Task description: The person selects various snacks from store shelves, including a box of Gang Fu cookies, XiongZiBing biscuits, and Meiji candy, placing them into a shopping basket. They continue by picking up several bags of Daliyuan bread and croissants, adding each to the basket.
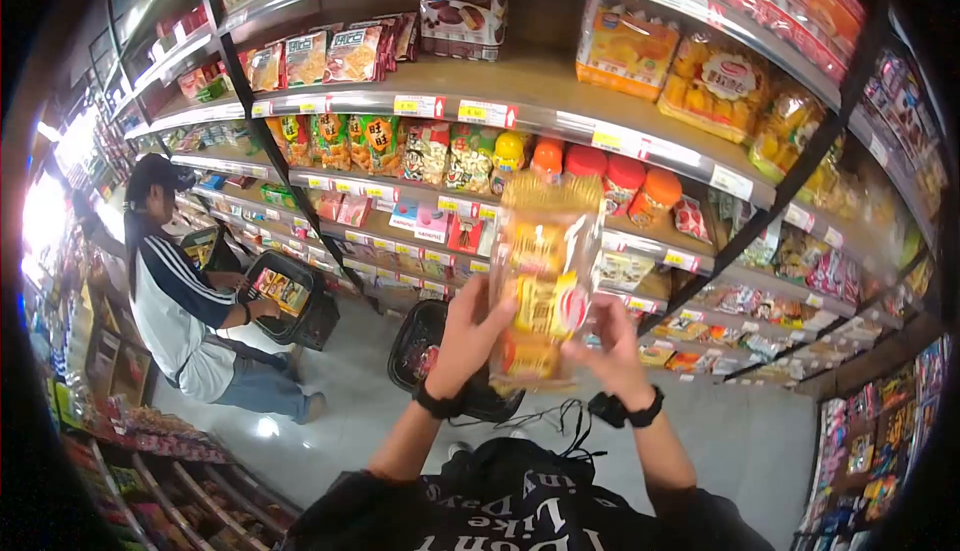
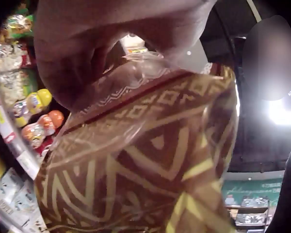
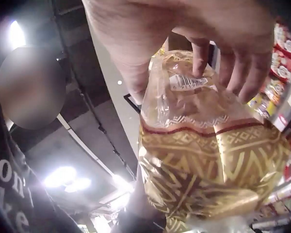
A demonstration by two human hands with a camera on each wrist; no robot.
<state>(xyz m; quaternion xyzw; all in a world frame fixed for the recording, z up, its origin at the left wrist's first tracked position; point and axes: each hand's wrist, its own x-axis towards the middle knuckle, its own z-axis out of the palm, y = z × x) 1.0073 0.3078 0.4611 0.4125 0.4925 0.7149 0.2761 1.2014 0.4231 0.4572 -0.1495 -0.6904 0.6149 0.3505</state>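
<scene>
In front of the chest, both hands hold up a clear snack packet (image 1: 548, 241) with gold ends, yellow labels and several golden-brown portions inside. My left hand (image 1: 468, 333) grips its left edge, thumb across the front. On the other edge, the right hand (image 1: 612, 353) pinches the lower right part between thumb and fingers. The left wrist view shows the packet's brown-and-gold patterned end (image 2: 131, 170) close below that hand (image 2: 87, 43). From the right wrist, a barcode (image 3: 189, 82) shows on the film beside the fingers of the right hand (image 3: 184, 29).
Shelves (image 1: 540, 81) of packaged snacks stand ahead, with price tags along their edges. Black baskets rest on the floor, one (image 1: 405, 351) just below my left hand. To the left, a person (image 1: 185, 291) in a cap leans over another basket (image 1: 290, 326).
</scene>
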